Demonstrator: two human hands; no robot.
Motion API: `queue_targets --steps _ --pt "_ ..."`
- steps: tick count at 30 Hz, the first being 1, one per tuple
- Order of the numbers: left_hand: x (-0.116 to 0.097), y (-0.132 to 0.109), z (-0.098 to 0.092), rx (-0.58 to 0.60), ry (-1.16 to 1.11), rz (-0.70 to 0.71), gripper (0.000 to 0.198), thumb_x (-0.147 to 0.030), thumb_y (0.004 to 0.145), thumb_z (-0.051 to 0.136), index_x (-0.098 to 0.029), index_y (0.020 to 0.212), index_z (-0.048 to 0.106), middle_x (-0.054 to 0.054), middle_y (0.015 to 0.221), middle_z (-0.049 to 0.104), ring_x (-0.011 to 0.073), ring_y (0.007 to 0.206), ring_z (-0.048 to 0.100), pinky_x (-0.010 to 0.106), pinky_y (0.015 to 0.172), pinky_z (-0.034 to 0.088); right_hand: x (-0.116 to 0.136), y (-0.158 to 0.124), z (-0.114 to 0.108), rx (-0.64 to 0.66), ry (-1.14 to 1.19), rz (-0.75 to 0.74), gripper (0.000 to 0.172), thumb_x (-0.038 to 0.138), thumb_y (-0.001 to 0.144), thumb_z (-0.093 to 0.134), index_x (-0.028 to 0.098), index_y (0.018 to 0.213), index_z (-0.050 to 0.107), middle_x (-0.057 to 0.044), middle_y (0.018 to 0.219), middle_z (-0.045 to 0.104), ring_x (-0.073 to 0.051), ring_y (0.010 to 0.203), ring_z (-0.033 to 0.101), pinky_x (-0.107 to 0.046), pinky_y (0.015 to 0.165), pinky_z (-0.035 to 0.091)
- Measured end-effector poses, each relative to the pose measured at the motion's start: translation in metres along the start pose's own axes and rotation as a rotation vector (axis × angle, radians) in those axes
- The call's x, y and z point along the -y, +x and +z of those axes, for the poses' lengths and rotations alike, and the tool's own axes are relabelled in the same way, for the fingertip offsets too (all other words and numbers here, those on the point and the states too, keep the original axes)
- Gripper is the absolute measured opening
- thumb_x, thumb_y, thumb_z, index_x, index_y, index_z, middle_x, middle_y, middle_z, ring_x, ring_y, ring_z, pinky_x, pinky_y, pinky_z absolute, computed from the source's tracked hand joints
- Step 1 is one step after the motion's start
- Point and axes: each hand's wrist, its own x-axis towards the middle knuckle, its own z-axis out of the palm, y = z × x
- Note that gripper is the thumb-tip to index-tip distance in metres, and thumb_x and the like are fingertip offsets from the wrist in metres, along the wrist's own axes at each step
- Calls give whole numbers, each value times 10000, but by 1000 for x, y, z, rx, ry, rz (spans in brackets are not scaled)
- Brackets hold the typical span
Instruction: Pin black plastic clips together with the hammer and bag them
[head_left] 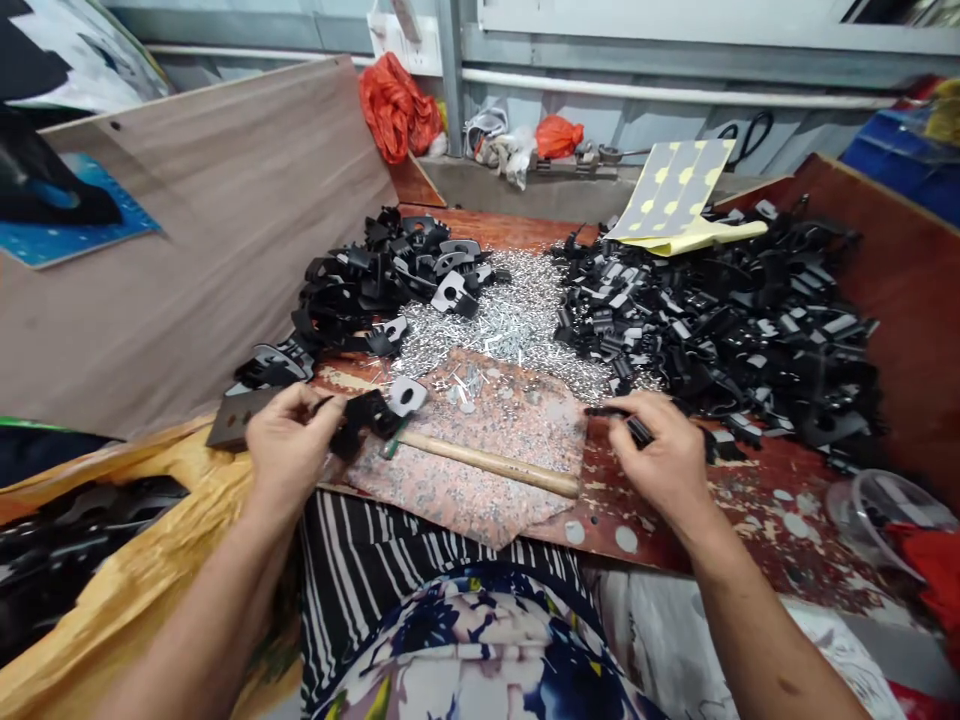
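Note:
My left hand [289, 442] is closed on a black metal bracket [371, 410] with a pale sticker on its end, held just over the left edge of a speckled stone slab [480, 470]. My right hand [660, 455] pinches a small black part [626, 418] at the near edge of the right pile of black parts [727, 320]. A wooden-handled hammer [487, 462] lies across the slab between my hands. A heap of small silver rivets [510, 320] spreads beyond the slab.
A second pile of black brackets [375, 285] lies at the left. A yellow sticker sheet [679, 195] rests on the right pile. A tilted wooden board [187, 240] walls the left side. A clear plastic tub [885, 515] sits at the right. Red bags [397, 105] lie behind.

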Motion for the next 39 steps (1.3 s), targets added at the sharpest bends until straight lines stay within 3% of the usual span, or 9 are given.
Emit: queue_targets --steps 5,16,18,20,24,28,31,34,39 --pt "-6 1 1 -38 173 163 338 -293 803 643 -216 586 397 -70 551 377 112 538 360 265 570 302 52 -8 37 341 -103 -163 193 123 930 514 190 977 689 -61 852 700 -234 832 648 -348 767 479" --pt "12 38 -38 -364 -41 -119 289 -376 807 637 -228 662 436 -64 575 501 122 547 498 243 569 408 56 -15 42 202 -82 -98 202 147 949 521 210 1066 673 -61 965 742 -234 854 692 -359 775 506" --pt "-6 23 -39 -137 -283 -256 317 -413 756 703 -227 694 453 -69 558 523 116 491 510 231 508 414 70 -9 34 155 120 -62 230 128 934 522 237 1069 672 -54 1000 742 -227 913 700 -372 839 532" --pt "-26 2 -35 306 -512 -413 382 -415 659 813 -217 689 488 -74 527 529 101 425 487 212 441 387 91 -3 26 152 371 -71 265 99 897 528 264 1041 678 -54 1101 725 -233 1040 682 -403 909 546" --pt "-54 -35 -14 892 -682 -559 469 -417 591 906 -193 621 495 -70 466 519 69 375 457 171 401 345 131 0 27 433 683 -286 319 51 847 505 264 995 692 -57 1289 647 -236 1229 589 -450 1005 535" --pt "-52 -49 -1 893 -759 -556 435 -479 703 858 -181 676 542 -52 544 560 67 423 479 172 437 392 140 -12 42 488 788 -382 351 31 864 470 239 1031 699 -63 1034 687 -198 1014 616 -382 876 564" --pt "-49 -58 -9 637 -720 -436 342 -525 887 686 -209 1017 662 21 846 677 131 650 625 220 571 514 132 -19 48 333 816 -112 288 58 875 521 245 983 711 -32 904 685 -183 882 621 -361 800 545" --pt "-54 -77 -19 691 -610 -303 464 -471 893 698 -305 1320 624 63 1107 675 208 892 673 304 741 578 128 -21 51 242 860 190 194 95 852 613 240 914 726 -13 873 695 -169 853 653 -327 786 535" --pt "-63 -106 -9 796 -667 -307 224 -437 785 801 -240 891 807 67 997 664 244 939 629 326 793 555 137 -22 60 441 1049 316 84 194 854 673 233 895 735 4 829 736 -153 769 683 -288 732 562"
